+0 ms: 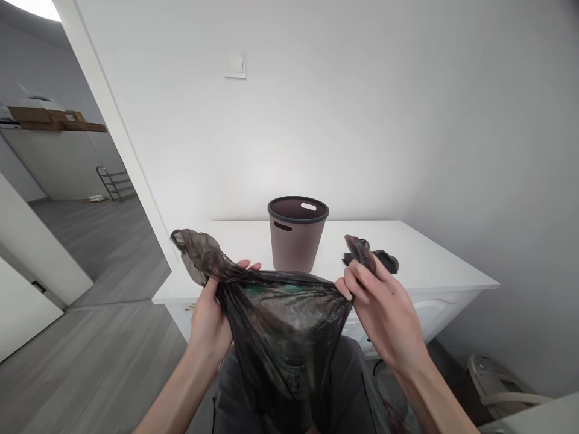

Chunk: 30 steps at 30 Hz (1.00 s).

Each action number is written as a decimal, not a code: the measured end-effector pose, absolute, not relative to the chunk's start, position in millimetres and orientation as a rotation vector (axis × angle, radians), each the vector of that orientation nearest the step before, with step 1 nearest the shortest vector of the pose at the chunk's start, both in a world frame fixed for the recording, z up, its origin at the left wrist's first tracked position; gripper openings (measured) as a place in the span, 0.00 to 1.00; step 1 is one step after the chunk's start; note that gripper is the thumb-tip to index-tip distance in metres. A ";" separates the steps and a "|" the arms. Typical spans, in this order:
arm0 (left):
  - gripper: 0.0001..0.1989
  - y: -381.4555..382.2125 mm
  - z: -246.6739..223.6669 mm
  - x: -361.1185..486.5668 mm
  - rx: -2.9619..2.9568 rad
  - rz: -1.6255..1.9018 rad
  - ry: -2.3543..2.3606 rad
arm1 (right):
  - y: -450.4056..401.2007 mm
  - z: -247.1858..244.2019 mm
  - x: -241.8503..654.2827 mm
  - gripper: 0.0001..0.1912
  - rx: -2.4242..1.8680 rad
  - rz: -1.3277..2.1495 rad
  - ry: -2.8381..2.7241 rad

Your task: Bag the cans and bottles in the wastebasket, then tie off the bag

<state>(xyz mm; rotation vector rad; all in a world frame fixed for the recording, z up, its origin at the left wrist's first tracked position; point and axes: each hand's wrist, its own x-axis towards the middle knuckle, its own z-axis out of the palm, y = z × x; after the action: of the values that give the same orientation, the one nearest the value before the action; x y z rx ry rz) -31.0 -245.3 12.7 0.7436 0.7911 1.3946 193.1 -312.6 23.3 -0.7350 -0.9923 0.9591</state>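
A thin black plastic bag (289, 337) hangs between my hands, its top edge stretched nearly straight and its lower part over my lap. Through the film, green and pale contents show faintly. My left hand (215, 313) is closed on the bag's left top corner, with a loose handle flap sticking up and outward. At the right corner, my right hand (380, 295) pinches the bag, a twisted end rising above its fingers. Behind the bag, a brownish bin (296, 241) with a dark rim and slotted handles stands upright, with no liner visible over its rim.
The bin stands on a white cabinet (443, 259) against the wall. Crumpled black plastic (386, 262) lies on it behind my right hand. A doorway opens at the left. At the lower right is a pale object (497, 383) on the floor.
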 end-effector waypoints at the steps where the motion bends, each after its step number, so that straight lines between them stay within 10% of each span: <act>1: 0.08 -243.7 18.1 -28.6 0.715 1.418 0.732 | -311.6 21.6 196.1 0.08 -0.702 0.969 -0.953; 30: 0.15 -189.4 66.5 18.5 1.840 1.349 0.935 | -197.4 48.3 190.9 0.16 -0.861 1.091 -1.188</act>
<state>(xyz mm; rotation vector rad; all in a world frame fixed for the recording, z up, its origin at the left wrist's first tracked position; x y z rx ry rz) 18.5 -189.4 66.5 1.8401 0.9352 1.3489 190.9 -197.4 48.3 -0.8612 -1.1885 1.0905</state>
